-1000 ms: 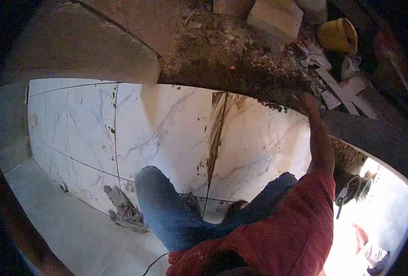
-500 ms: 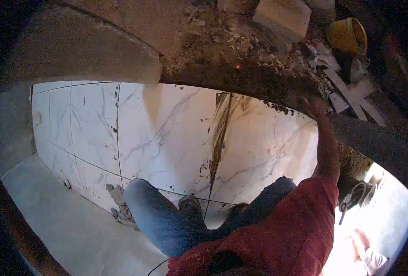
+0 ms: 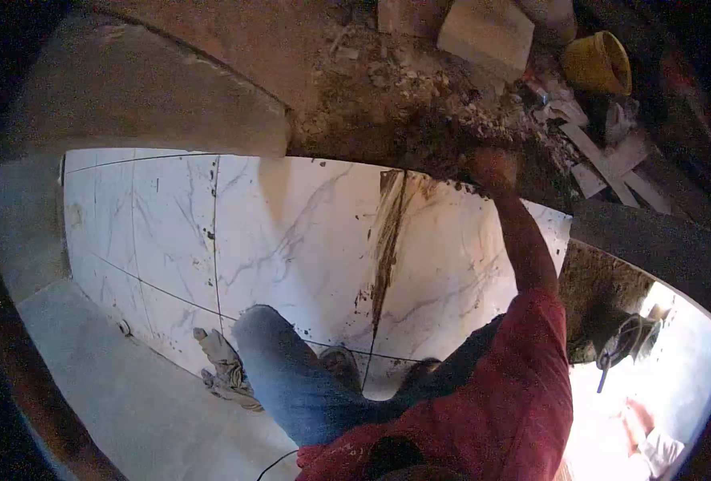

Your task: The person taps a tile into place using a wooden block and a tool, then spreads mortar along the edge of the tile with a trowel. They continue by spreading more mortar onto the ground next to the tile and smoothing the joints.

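Note:
My right hand (image 3: 493, 170) is at the far edge of the marbled white tiles (image 3: 307, 232), over the dark soil (image 3: 428, 136) beyond them. Motion and shadow blur its fingers, so whether it holds anything cannot be made out. The forearm crosses the right-hand tile, which has a brown smear (image 3: 387, 240) along its joint. My left hand is out of sight. Dark crumbs lie along the tile edge close to my right hand.
A yellow bucket (image 3: 596, 64), flat offcuts (image 3: 604, 164) and a pale slab (image 3: 485, 38) lie at the upper right. A crumpled cloth (image 3: 226, 365) is left of my knees. A cable coil (image 3: 628, 341) sits at right, above part of a person (image 3: 636, 425).
My right hand has moved left along the far tile edge, from the right corner toward the middle. The view has shifted slightly.

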A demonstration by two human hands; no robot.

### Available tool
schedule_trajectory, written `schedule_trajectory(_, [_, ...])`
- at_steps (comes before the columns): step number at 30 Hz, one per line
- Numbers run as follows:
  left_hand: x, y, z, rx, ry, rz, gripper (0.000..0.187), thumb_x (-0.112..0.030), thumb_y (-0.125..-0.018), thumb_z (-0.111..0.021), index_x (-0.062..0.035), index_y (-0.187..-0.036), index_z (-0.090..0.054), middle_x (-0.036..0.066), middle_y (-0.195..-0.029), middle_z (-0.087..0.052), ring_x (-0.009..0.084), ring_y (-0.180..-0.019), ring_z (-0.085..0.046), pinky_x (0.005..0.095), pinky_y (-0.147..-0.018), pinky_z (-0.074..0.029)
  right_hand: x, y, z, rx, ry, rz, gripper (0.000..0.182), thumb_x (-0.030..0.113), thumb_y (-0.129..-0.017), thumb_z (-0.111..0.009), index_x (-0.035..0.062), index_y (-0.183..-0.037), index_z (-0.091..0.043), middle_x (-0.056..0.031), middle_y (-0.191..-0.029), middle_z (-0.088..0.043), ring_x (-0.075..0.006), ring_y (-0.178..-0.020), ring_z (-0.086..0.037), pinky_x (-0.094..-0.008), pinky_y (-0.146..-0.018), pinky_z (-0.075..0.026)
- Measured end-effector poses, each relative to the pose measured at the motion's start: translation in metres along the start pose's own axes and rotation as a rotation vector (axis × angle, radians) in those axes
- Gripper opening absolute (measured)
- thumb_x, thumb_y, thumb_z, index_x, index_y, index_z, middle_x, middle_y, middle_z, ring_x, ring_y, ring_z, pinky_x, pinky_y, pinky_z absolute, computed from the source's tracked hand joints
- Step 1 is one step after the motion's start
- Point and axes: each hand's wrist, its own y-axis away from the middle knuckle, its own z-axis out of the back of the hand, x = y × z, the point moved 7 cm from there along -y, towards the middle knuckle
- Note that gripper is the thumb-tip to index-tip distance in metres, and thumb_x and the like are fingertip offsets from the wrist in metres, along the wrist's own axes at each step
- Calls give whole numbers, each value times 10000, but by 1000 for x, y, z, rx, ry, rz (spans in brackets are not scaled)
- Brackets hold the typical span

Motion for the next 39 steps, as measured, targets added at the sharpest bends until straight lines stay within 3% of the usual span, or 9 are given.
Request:
schedule_trajectory(2, [16, 13, -3, -92, 77, -19, 501, -524, -956, -299, -159, -703, -531, -24, -677, -468, 182, -719, -482, 511, -1005, -141, -2, -16, -28, -7, -52, 3, 584, 580, -833, -464, 36, -811, -674, -188, -860, -653, -351, -804, -630, -513, -767, -484])
schedule_trajectory(5, [-1, 4, -2, -8, -80, -7, 490, -517, -955, -320, -157, -696, -530, -17, -678, -478, 181, -716, -496, 521, -1019, -115, -9, -15, -24, -852, 25, 300, 593, 586, -828, -471, 30, -791, -673, -216, -837, -643, -360, -815, -624, -509, -783, -480])
schedule_trajectory(8, [-12, 3, -3, -45, -142, -57, 490, -509, -948, -343, -137, -714, -561, 9, -701, -504, 198, -722, -501, 529, -987, -158, -18, -14, -23, -282, -1, 39, 430, 525, -796, -538, 114, -799, -665, -119, -782, -664, -327, -684, -627, -459, -651, -504])
schedule_trajectory(13, [6, 17, -3, 425, -200, 226, 386, -487, -916, -440, -139, -1070, -509, 106, -1115, -446, 259, -1040, -458, 494, -1012, -270, -29, -2, -14, 208, -190, -115, 534, 556, -857, -453, 128, -1129, -620, -187, -1131, -599, -356, -1027, -579, -554, -964, -356])
schedule_trajectory(16, [36, 58, -14, 660, -174, 375, 515, -474, -898, -495, -151, -1298, -465, 154, -1382, -397, 290, -1249, -426, 465, -1054, -301, -33, 14, -4, 26, -192, -77, 537, 576, -854, -437, 160, -1136, -624, -167, -1137, -604, -356, -1038, -576, -551, -946, -374])
schedule_trajectory(19, [49, 78, -49, 377, -241, 178, 341, -321, -942, -468, -131, -1219, -533, 82, -1139, -616, 266, -839, -642, 351, -714, -515, -49, 42, -30, -47, -261, -159, 537, 588, -851, -428, 167, -1114, -633, -153, -1122, -613, -360, -1027, -580, -518, -902, -418])
schedule_trajectory(20, [37, 63, -38, 258, -204, 235, 307, -374, -942, -438, -116, -1063, -551, 85, -1010, -593, 258, -815, -603, 401, -746, -458, -58, 54, -42, -60, -294, -205, 540, 591, -852, -426, 159, -1099, -637, -152, -1104, -619, -361, -1012, -586, -500, -879, -437])
schedule_trajectory(34, [54, 110, -63, 438, -271, 355, 323, -379, -951, -431, -173, -1162, -560, 29, -1120, -599, 218, -913, -613, 339, -746, -487, -89, 404, -137, -258, -1160, -829, 447, 413, -879, -471, -6, -859, -626, -191, -688, -618, -297, -611, -612, -429, -593, -464])
schedule_trajectory(39, [61, 111, -60, 477, -283, 362, 336, -381, -954, -428, -193, -1197, -564, 9, -1160, -601, 204, -947, -617, 317, -746, -497, -153, 437, -223, -454, -335, -603, 197, 236, -843, -535, 58, -860, -615, -130, -626, -588, -257, -558, -601, -424, -545, -485])
